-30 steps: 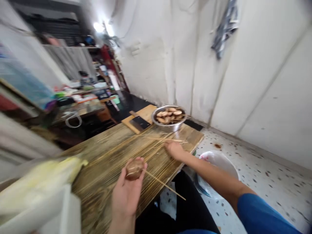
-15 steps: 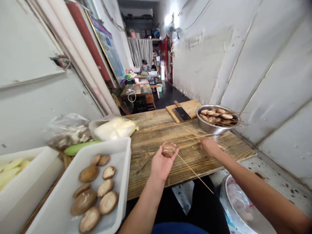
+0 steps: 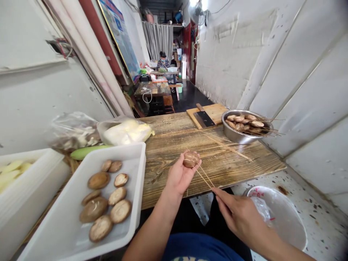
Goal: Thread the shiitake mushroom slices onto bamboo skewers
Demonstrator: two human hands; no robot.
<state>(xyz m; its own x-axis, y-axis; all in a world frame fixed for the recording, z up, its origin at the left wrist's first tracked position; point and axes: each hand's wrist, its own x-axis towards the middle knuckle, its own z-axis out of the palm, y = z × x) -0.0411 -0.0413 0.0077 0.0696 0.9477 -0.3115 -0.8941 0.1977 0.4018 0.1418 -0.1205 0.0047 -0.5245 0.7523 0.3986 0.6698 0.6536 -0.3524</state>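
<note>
My left hand [image 3: 179, 174] is closed around a brown mushroom [image 3: 190, 159], held above the wooden table [image 3: 174, 145] near its front edge. Thin bamboo skewers [image 3: 204, 177] run from the mushroom down to my right hand [image 3: 237, 215], which pinches their lower ends over my lap. A white tray [image 3: 136, 181] at my left holds several halved mushrooms [image 3: 103, 203]. At the far right of the table a steel bowl [image 3: 239, 135] carries skewered mushrooms. Loose skewers [image 3: 225, 145] lie on the wood in front of the bowl.
A cleaver [image 3: 204, 118] lies on a cutting board [image 3: 216, 110] beside the bowl. Bagged vegetables [image 3: 125, 131] and a green cucumber [image 3: 85, 152] lie at the table's left, by a white tub [image 3: 27, 188]. A plastic-lined basin [image 3: 282, 214] stands on the floor. A person sits far down the corridor.
My right hand has come back from the loose skewers near the bowl to my lap and now pinches skewers at the mushroom. The view has swung left and down.
</note>
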